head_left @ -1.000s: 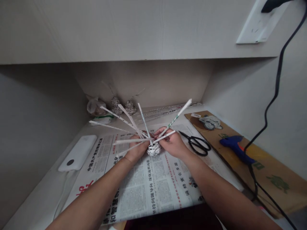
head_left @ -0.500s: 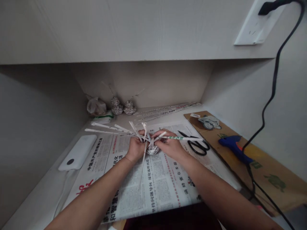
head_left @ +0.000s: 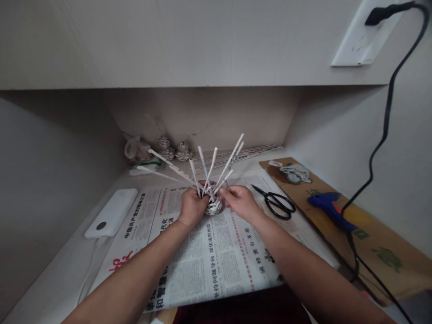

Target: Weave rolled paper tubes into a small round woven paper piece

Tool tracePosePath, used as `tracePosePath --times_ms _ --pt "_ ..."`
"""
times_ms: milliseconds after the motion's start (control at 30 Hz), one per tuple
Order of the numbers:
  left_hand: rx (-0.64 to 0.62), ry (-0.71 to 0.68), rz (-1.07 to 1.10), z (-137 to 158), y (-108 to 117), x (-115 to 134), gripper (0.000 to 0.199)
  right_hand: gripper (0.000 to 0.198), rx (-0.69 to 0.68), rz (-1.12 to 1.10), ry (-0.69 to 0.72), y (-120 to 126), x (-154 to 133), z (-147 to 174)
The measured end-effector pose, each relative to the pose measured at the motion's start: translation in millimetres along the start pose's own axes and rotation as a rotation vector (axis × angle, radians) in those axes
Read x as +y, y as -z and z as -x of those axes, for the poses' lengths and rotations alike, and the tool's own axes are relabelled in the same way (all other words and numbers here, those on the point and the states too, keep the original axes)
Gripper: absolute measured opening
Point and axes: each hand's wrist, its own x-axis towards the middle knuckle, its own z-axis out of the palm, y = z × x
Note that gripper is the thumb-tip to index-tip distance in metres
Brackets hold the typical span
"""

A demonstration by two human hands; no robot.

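Note:
A small rounded piece woven from newspaper tubes (head_left: 214, 208) sits over the newspaper, with several pale paper tubes (head_left: 211, 166) fanning up and outward from its top. My left hand (head_left: 194, 206) wraps around its left side, fingers partly hidden behind the tubes. On the right side, my right hand (head_left: 240, 201) has thumb and forefinger pinched at the foot of a paper tube, touching the weave's upper edge. Black-handled scissors (head_left: 278, 204) lie on the newspaper to the right of that hand.
Newspaper (head_left: 189, 270) covers the tabletop. A white power bank (head_left: 113, 213) with a cable lies left. Two woven gourd shapes (head_left: 184, 151), a plastic bag (head_left: 136, 148) and loose paper tubes (head_left: 253, 152) are behind. Cardboard (head_left: 337, 243) at right bears a blue glue gun (head_left: 330, 209).
The paper tubes now stand up in a fan; one stretched sideways to the right before. My right hand has shifted slightly right, away from the top of the weave.

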Motion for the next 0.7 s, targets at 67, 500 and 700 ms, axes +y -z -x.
tracePosePath --times_ms 67,500,700 --pt "-0.007 -0.014 -0.038 0.3 0.4 1.4 0.027 0.024 -0.034 -0.026 0.071 -3.8 -5.9 5.4" --pt "-0.060 -0.102 -0.115 3.1 5.0 15.7 0.023 0.016 0.043 0.357 0.241 -8.9 -18.3 20.1" --pt "-0.134 -0.122 -0.150 3.1 8.5 20.6 0.026 0.005 0.116 0.312 0.283 -12.1 -15.1 17.9"
